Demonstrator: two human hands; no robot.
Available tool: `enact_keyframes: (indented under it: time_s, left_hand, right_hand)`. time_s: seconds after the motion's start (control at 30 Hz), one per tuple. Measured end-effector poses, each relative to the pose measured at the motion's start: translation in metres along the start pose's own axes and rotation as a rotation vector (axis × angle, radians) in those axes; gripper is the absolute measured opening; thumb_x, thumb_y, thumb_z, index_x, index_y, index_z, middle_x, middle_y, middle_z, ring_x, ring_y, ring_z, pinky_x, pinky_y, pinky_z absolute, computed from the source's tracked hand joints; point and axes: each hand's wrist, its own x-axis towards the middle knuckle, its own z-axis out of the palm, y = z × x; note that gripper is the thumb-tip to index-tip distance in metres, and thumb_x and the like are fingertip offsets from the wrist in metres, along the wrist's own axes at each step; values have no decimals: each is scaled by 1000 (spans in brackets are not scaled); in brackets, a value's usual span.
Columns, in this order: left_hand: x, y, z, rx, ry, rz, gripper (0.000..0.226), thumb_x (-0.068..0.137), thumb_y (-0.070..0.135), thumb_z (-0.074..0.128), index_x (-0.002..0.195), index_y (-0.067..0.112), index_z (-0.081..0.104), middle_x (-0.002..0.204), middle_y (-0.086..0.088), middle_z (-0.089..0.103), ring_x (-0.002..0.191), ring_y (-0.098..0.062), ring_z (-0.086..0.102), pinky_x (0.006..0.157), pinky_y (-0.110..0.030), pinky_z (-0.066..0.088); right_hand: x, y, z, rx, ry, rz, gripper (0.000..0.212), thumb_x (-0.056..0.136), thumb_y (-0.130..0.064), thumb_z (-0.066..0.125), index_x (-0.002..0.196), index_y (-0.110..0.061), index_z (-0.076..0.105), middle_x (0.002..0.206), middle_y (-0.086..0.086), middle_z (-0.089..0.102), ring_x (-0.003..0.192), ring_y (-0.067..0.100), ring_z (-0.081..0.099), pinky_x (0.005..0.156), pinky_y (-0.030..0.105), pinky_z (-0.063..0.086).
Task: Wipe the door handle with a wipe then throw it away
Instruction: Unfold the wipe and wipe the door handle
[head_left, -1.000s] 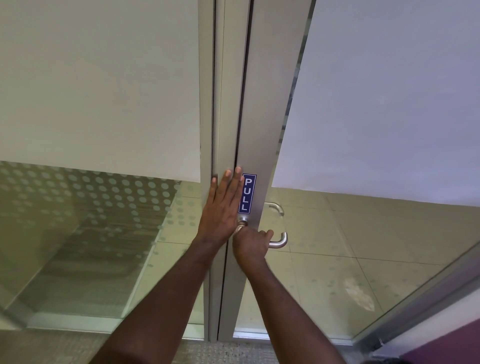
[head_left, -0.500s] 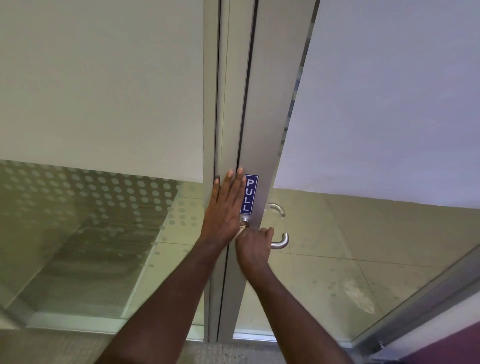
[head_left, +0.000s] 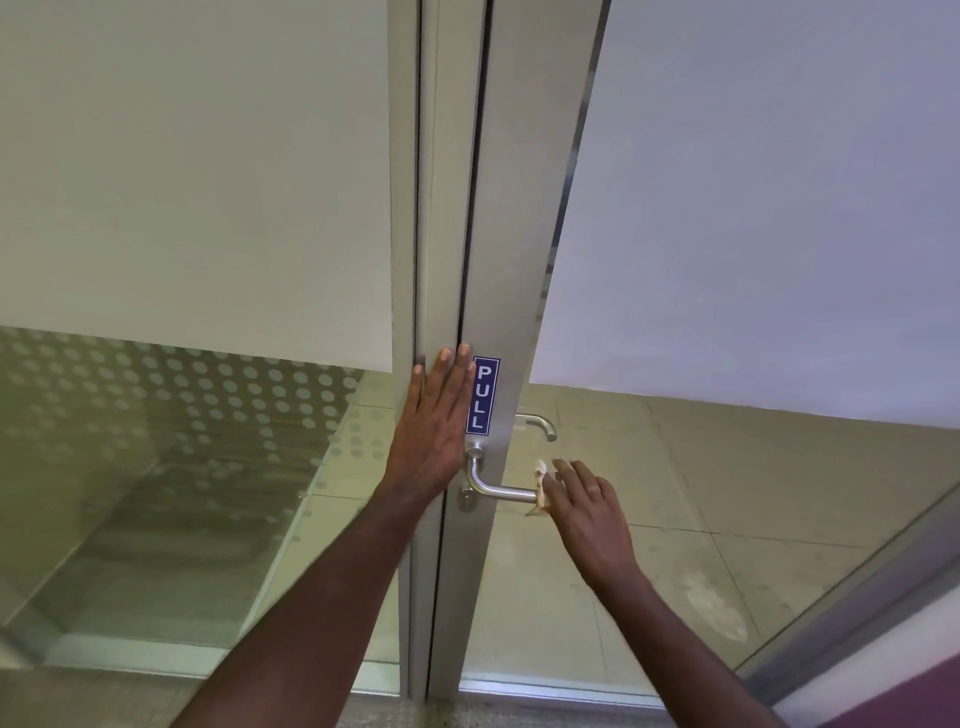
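Head view. Left hand (head_left: 434, 431) flat, fingers extended and together, palm pressed against the aluminium door stile (head_left: 511, 260) across the seam with the adjoining frame (head_left: 405, 208); it grips nothing. Just right of its fingers, a blue vertical sticker (head_left: 482, 396) with white capitals reading "PULL", fixed to the stile directly above the lever base. Door handle (head_left: 496, 486): brushed-metal lever, horizontal, pointing right from the stile's lower section; keyhole just below its base. Right hand (head_left: 584, 501) at the free end of the lever, fingers loosely spread, partly open, pinching a crumpled white wipe (head_left: 543, 483) against the lever tip. The wipe touches the handle end. A second lever (head_left: 537, 423) shows through the glass (head_left: 727, 493) on the far side. Frosted film covers the upper panes; a dot pattern marks the lower left pane.
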Motion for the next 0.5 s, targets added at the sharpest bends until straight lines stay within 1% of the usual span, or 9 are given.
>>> enact_keyframes:
  time_s: [0.1,0.17,0.2,0.23,0.27,0.33,0.37,0.43,0.5]
  left_hand:
    - [1,2,-4,-1,14,-8,73,97,38,13,161,3,7,172,-16,3,159,-33,0,127,-55,14]
    - [1,5,-7,-5,10,-14,73,97,37,13,161,2,9,172,-16,4,159,-34,2,126,-56,18]
    - [1,7,-7,1,8,-20,72,97,35,14,161,2,9,172,-16,4,159,-34,3,126,-57,20]
    - [0,7,-8,13,5,-27,71,98,34,14,161,2,9,172,-16,4,159,-34,2,125,-57,20]
    - [0,8,-8,23,0,-35,71,98,33,14,161,2,9,172,-16,3,159,-34,1,126,-57,20]
    - [1,11,-11,20,0,-50,72,96,32,17,161,1,9,171,-16,2,158,-33,0,126,-57,19]
    - [1,13,-13,14,2,-58,72,95,31,19,161,1,10,171,-16,3,158,-33,0,126,-57,19]
    - [1,16,-15,3,8,-68,71,95,28,23,161,1,12,171,-15,5,158,-33,2,126,-57,18]
    - [0,18,-16,5,2,-77,69,97,22,25,161,2,9,172,-14,3,159,-33,1,127,-56,17]
  right_hand:
    - [-6,-7,5,181,41,143,56,85,-13,76,137,-12,55,138,15,58,123,38,54,91,43,50]
    - [-11,-16,9,479,137,280,45,94,-13,66,137,-14,56,130,5,60,117,28,53,95,25,46]
    - [-13,-23,10,658,183,385,36,99,-14,58,135,-17,57,124,-4,59,114,22,52,95,12,37]
    - [-12,-31,11,800,233,485,29,102,-14,51,130,-17,59,117,-9,57,111,20,51,92,6,32]
    - [-8,-39,12,899,277,564,24,103,-12,47,123,-15,61,111,-9,58,106,21,52,88,9,35]
    - [5,-52,11,1066,324,732,21,104,-9,46,110,-4,65,101,5,64,96,30,58,84,33,45]
    - [13,-55,9,1154,334,837,24,104,-9,46,107,2,67,99,13,67,93,33,61,83,39,48]
    - [28,-53,5,1351,319,1089,31,104,-14,46,105,7,69,96,19,69,88,32,63,80,39,49]
    - [37,-48,7,1537,308,1287,31,102,-14,47,100,7,70,89,16,67,81,29,59,73,33,46]
